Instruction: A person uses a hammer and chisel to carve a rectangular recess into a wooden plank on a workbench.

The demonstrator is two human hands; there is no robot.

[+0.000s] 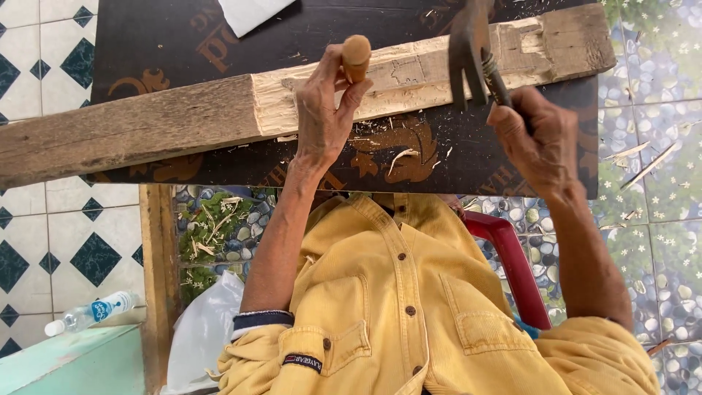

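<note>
Head view: left hand grips chisel upright on beam.

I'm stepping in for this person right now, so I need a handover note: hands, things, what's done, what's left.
Left hand: fingers shut round a wooden-handled chisel, set against the beam.
Right hand: shut on the hammer, its head over the beam, right of the chisel.
Done: the beam's middle stretch is cut pale; chips lie on the dark board.
Left: both grey ends look uncut.
</note>
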